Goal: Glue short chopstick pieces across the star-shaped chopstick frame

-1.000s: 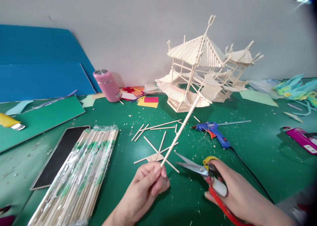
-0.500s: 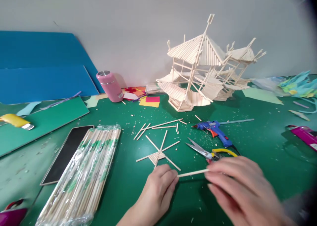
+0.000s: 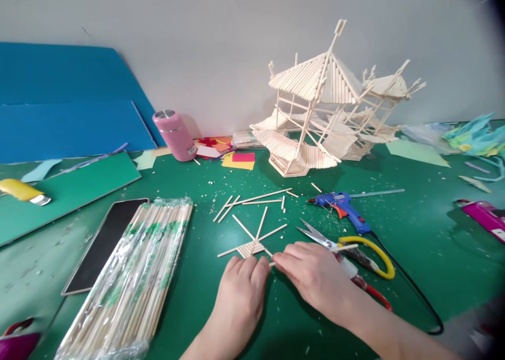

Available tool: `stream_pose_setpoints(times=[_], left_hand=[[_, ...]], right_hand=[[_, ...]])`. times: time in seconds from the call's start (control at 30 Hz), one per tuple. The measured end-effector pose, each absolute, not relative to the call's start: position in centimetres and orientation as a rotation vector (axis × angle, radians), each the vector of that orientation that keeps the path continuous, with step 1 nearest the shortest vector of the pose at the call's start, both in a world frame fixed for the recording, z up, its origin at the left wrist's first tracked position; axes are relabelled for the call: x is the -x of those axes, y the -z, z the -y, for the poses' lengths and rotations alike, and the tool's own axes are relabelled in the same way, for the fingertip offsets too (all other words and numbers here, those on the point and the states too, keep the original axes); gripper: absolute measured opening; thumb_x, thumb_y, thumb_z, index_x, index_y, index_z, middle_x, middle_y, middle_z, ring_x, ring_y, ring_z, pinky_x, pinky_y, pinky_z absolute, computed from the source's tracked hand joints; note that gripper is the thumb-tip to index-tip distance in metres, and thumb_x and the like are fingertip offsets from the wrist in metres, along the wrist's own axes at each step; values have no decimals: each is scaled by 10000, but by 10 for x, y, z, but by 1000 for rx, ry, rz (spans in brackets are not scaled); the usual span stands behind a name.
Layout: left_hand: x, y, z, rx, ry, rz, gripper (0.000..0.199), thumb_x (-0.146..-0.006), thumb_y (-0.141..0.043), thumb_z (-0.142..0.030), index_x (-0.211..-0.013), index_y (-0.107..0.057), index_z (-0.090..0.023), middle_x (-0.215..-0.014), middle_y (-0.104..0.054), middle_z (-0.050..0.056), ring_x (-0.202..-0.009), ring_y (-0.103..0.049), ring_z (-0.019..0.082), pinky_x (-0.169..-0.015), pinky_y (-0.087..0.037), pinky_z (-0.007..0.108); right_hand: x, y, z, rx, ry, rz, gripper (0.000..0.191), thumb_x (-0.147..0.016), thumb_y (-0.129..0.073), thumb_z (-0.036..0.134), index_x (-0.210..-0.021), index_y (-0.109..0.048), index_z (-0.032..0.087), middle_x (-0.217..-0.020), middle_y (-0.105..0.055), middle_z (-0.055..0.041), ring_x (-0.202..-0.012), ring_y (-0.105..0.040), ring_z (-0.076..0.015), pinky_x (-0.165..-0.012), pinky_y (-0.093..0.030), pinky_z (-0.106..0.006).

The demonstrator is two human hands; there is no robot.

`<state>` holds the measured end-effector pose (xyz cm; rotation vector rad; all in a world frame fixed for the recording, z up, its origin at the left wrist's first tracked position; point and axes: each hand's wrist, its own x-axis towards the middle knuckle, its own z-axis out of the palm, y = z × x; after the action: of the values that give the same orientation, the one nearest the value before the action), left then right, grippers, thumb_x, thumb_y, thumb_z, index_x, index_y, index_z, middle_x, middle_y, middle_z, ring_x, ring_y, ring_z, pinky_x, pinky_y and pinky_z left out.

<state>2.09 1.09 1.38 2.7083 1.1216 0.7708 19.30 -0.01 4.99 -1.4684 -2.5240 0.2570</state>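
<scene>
A wooden stick [image 3: 347,248] is pinched in my right hand [image 3: 315,278], its far end sticking out past the knuckles. My left hand [image 3: 241,297] has its fingers closed around the stick's other end; only a short piece shows between the hands. Just beyond my fingertips lies a star-shaped stick frame [image 3: 252,248], with a fan of short sticks filling one gap. My hands hide its near arms. Scissors [image 3: 373,256] with yellow and red handles lie partly behind my right hand. Farther back rests a blue glue gun [image 3: 343,207].
A stick-built pavilion model [image 3: 311,112] stands at the back. On the left, a plastic-wrapped bundle of sticks [image 3: 134,276] overlaps a black phone-like slab [image 3: 102,244]. Loose sticks [image 3: 258,197], a pink flask [image 3: 176,136] and a yellow utility knife [image 3: 23,190] lie or stand around.
My right hand has moved left, close to my left hand, sliding along the stick so that its end now pokes out behind. More of the scissors' handles shows.
</scene>
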Motion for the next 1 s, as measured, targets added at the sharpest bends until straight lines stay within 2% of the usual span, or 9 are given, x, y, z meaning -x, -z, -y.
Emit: stream_pose_setpoints(times=[0.13,0.37,0.73,1.0], left_hand=[[-23,-13,-9,-2672,-752,-1104,182,-812,-338,-62,-798,-491,-160,-623,-510,29,-531,-417,171,-514,-331,272],[-24,-15,-4,-2600,-644,-1061,186,-813,-328,-65,-779,-487,-157,-648,-533,44,-548,-440,178,-508,-367,275],[-25,-17,-4,-2589,-594,-1070,207,-807,-318,-62,-792,-506,-148,-656,-540,56,-557,-454,184,-513,-384,284],[-25,-19,-4,-2591,-577,-1085,208,-798,-323,-59,-766,-511,-142,-655,-541,60,-558,-456,183,-498,-375,276]], right_hand=[[-190,-44,6,1556,-368,2471,195,-898,-366,168,-834,-546,211,-706,-546,10,-662,-491,-129,-578,-295,-248],[-193,-45,12,1609,-484,2441,190,-898,-369,182,-784,-516,221,-696,-546,21,-666,-504,-122,-573,-285,-243],[-192,-42,14,1632,-510,2398,193,-887,-375,149,-829,-545,220,-718,-568,11,-672,-527,-124,-571,-289,-242],[-192,-42,15,1635,-513,2397,203,-890,-366,149,-782,-524,214,-690,-550,14,-660,-524,-121,-562,-282,-237]])
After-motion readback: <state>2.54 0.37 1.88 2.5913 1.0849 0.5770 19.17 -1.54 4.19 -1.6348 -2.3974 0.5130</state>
